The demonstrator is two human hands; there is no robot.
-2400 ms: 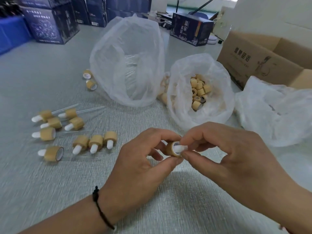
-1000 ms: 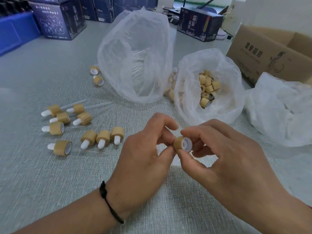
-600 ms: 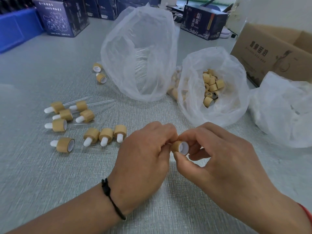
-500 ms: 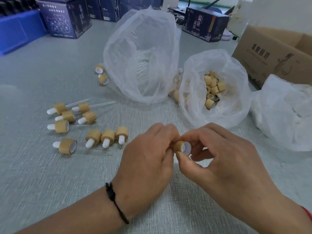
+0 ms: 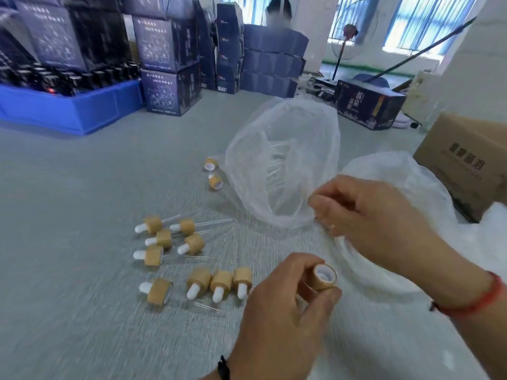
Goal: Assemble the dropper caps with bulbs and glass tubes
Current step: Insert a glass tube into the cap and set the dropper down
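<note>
My left hand (image 5: 282, 305) grips a tan dropper cap (image 5: 323, 278) with its white-lined open end facing up and right. My right hand (image 5: 375, 220) is up at the rim of the clear bag of glass tubes (image 5: 274, 165), fingers curled against the plastic; whether it pinches anything is unclear. To the left, several finished droppers with glass tubes (image 5: 164, 237) lie on the grey table. Three caps with white bulbs (image 5: 219, 281) lie nearer me, one more (image 5: 157, 290) beside them.
Two loose caps (image 5: 214, 174) lie left of the tube bag. A second plastic bag (image 5: 397, 171) sits behind my right hand. A cardboard box (image 5: 466, 160) stands at the right edge, with a blue crate (image 5: 68, 105) and stacked dark boxes (image 5: 170, 64) behind. A person (image 5: 277, 9) sits at the back.
My right hand let go of the cap and moved up to the tube bag's rim. My left hand keeps the cap and dropped lower. The camera tilted up.
</note>
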